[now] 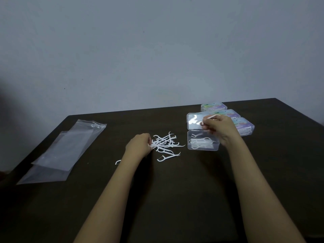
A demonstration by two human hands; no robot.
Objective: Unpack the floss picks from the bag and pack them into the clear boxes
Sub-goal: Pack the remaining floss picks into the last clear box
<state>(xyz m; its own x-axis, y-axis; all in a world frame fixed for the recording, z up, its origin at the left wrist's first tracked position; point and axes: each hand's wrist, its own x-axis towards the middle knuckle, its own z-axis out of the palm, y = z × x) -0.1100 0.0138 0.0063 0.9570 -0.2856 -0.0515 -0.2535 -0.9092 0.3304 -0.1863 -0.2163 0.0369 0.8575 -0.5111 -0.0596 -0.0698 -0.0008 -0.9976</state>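
Head view: looking down over a dark table (175, 199), with a grey wall (157, 50) standing behind its far edge.

Floss pick pile (166, 143): lying loose and tangled at mid-table, white picks crossing one another.

Left hand (140, 145): sitting at 9 o'clock of the pile, fingers curled and pinching the picks at the pile's near-left edge.

Stray pick (117, 162): lying apart at 8 o'clock of the pile, partly hiding under the left forearm.

Open clear box (202, 148): sitting at 3 o'clock of the pile, just beside it, holding several picks lying flat inside.

Lid (193, 122): lying open and flat at 12 o'clock of the box base, joining it along the hinge edge.

Right hand (220, 128): hovering over the lid's right end, fingers bent and pinching a single floss pick (211, 117) between the fingertips.

In the way: the right hand and wrist are covering the lid's right part, the base's far-right corner and some of the boxes behind.

Closed boxes (245, 126): three with coloured labels, sitting in a row running from 12 to 2 o'clock of the open box, touching or overlapping one another.

Clear bags (70, 146): two, lying flat and overlapping, well apart at 9 o'clock of the pile; faint white bits are showing at the far end, too small to identify.
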